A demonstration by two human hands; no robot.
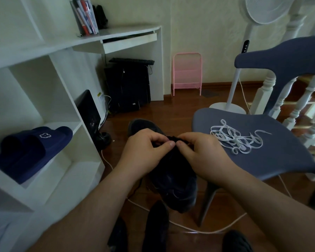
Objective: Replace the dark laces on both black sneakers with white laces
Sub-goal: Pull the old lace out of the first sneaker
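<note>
Both hands, left hand (pixel 145 148) and right hand (pixel 202 153), pinching black sneaker (pixel 173 180), white laces (pixel 236 139) on chair (pixel 273 157)

No words or numbers can be read anywhere. The dark blue slipper (pixel 35 151) on the white shelf (pixel 49 180) has a small white flower-shaped sign (pixel 45 135) on its strap, with no letters.
</note>
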